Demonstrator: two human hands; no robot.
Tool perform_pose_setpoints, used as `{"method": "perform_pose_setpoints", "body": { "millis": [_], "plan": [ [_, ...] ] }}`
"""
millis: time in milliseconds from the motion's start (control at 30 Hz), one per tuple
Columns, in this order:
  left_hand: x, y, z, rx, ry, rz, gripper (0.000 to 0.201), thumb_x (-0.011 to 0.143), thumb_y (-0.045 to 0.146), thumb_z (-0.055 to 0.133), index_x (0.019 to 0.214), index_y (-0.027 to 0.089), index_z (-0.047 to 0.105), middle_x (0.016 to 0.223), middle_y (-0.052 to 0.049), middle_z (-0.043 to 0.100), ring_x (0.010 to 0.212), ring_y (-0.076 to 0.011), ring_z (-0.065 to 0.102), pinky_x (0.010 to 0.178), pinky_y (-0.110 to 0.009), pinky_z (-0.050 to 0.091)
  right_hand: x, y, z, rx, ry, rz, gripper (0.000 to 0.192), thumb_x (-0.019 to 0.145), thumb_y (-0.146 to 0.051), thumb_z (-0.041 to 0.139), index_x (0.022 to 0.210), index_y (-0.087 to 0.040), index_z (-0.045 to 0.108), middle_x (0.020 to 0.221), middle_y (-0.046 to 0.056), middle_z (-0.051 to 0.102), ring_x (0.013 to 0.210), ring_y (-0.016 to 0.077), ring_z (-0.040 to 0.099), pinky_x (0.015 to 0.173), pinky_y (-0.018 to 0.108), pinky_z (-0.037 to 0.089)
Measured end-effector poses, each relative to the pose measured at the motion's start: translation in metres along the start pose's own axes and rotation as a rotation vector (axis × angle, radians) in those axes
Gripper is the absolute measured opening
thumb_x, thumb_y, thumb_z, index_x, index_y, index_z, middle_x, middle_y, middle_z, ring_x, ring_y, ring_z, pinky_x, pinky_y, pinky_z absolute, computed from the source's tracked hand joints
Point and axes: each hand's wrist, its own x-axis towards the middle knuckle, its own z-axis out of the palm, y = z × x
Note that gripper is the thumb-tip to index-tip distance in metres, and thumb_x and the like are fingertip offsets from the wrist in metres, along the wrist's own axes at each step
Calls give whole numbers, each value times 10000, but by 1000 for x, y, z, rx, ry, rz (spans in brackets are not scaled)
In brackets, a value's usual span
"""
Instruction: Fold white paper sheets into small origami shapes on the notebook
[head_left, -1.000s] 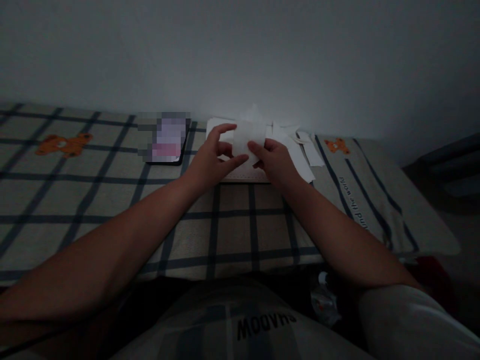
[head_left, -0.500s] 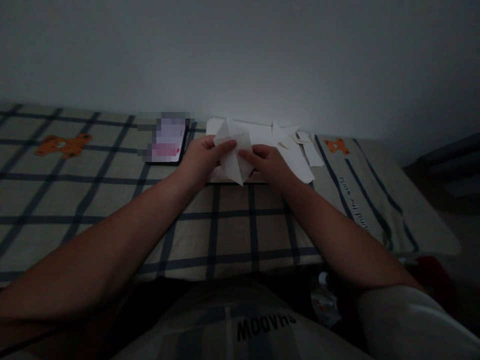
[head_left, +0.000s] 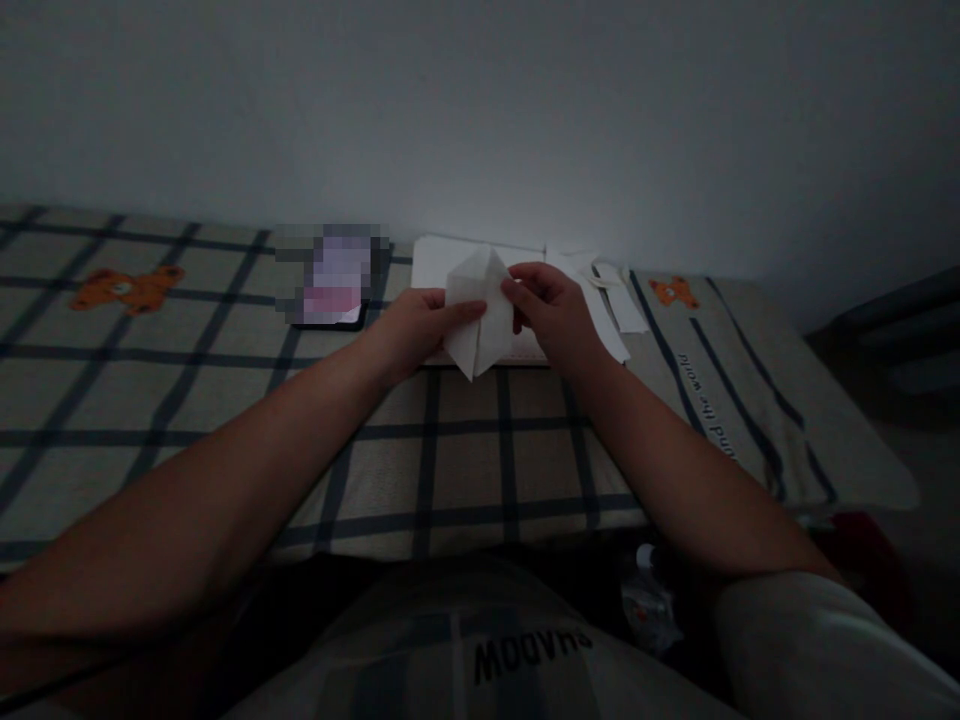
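Dimly lit: the room is dark, so fine creases and small items are hard to read.
Left hand: the left hand [head_left: 416,325] pinches the left side of a folded sheet of paper [head_left: 478,310], thumb on top and fingers behind; its grip is closed on the paper so the fold stays put.
Right hand: the right hand [head_left: 551,310] pinches the right edge of the same paper near its upper corner; its grip is likewise closed on it, apparently to steady or press that flap.
Paper: it is held up off the bed, tilted toward the person, one point up and one point down; holding it between both hands keeps it taut and in view.
Paper's place: near the far edge of the bed, just above a white pad [head_left: 435,265] that lies flat against the wall.
White pad: it seems to serve as a firm surface on the soft cover.
Scraps: several white paper pieces [head_left: 611,300] lie to the right of the pad, close to the right hand, within easy reach.
Phone: a phone [head_left: 334,285] rests left of the pad, screen up, near the left hand but apart from it.
Bed: the plaid cover [head_left: 187,380] with small orange bears carries everything; both forearms rest along it for support.
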Motion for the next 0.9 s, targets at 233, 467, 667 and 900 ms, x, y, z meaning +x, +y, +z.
{"method": "perform_pose_setpoints", "body": {
  "millis": [233, 467, 667, 900],
  "plan": [
    [1, 4, -1, -50, 42, -40, 138, 814, 318, 733, 834, 184, 709, 752, -73, 737, 716, -227, 713, 643, -322, 572, -2, -7, -4, 22, -80, 106, 333, 842, -546, 729, 922, -259, 581, 677, -69, 566, 588, 92, 568, 589, 250, 483],
    [0, 5, -1, -125, 4, -81, 105, 843, 279, 726, 846, 174, 729, 798, -76, 760, 699, -207, 712, 625, -306, 574, -4, -13, -7, -66, -79, 78, 111, 864, -333, 657, 872, -247, 587, 715, -46, 564, 640, 109, 589, 657, 281, 526],
    [0, 4, -3, -57, -47, -56, 140, 791, 257, 778, 892, 163, 754, 871, -114, 790, 793, -261, 754, 689, -362, 621, -4, -20, -5, -93, -67, 52, 87, 812, -287, 665, 818, -234, 597, 783, -33, 591, 639, 92, 559, 631, 267, 510],
    [2, 4, -5, 44, 44, -21, 90, 714, 215, 798, 782, 179, 751, 764, -73, 770, 697, -230, 726, 620, -332, 604, -3, -17, -11, -12, -74, 131, 125, 834, -337, 613, 807, -227, 665, 837, 6, 651, 748, 128, 619, 676, 278, 521]
  ]
}}
